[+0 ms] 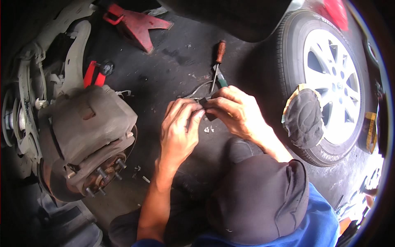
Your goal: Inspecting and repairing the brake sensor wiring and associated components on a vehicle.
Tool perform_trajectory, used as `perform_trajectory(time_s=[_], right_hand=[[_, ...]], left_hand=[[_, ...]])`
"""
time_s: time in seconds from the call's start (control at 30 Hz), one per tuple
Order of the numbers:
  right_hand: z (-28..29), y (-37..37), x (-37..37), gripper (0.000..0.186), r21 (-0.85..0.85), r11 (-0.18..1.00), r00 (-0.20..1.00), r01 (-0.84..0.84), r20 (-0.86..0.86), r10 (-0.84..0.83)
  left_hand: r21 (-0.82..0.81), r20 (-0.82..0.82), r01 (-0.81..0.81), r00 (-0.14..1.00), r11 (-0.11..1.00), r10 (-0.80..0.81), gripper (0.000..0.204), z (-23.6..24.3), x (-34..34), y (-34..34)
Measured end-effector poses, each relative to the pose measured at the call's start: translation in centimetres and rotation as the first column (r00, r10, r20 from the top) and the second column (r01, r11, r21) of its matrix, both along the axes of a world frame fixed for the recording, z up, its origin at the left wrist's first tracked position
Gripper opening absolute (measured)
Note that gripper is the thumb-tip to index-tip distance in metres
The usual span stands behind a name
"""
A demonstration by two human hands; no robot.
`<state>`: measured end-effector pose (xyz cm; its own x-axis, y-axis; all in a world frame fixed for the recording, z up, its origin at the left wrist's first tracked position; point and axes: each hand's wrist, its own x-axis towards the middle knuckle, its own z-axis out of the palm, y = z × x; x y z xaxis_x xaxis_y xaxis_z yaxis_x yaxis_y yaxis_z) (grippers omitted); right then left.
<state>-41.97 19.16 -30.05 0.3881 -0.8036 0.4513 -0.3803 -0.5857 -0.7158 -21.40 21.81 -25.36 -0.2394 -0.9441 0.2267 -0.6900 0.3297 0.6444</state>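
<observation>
My left hand (179,121) and my right hand (236,111) meet over the dark floor in the middle of the head view. Between them is a small dark angular piece (211,117), pinched by the fingers of both hands. Fingers cover much of it, so its kind is not clear. Just beyond the hands lies a screwdriver (220,52) with an orange-brown handle, its shaft pointing back toward them. Beside the shaft is a tool with a green handle (222,83), partly hidden by my right hand. A thin curved wire (200,87) lies near the fingertips.
A brake caliper (92,117) sits over a rusty disc and studded hub at left. Beyond stands a red jack stand (138,25). On the right is a wheel (288,61) with a dark round cloth-like item (304,117) against it. A dark cap (259,197) blocks the lower view.
</observation>
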Motion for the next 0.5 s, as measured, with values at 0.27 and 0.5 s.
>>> perform_trajectory(time_s=[0.27, 0.5], right_hand=[[-1.1, 0.2, 0.7, 0.021, -0.012, 1.0, 0.997, 0.027, 0.07, -0.026], [-0.3, 0.5, 0.7, 0.02, -0.065, 0.994, 0.98, 0.083, 0.184, -0.07]], left_hand=[[-0.069, -0.096, -0.069, 0.993, 0.995, 0.062, 0.021, -0.4, -0.7, 0.3], [0.173, -0.213, 0.006, 0.976, 0.985, 0.032, 0.027, -0.4, -0.8, 0.2]])
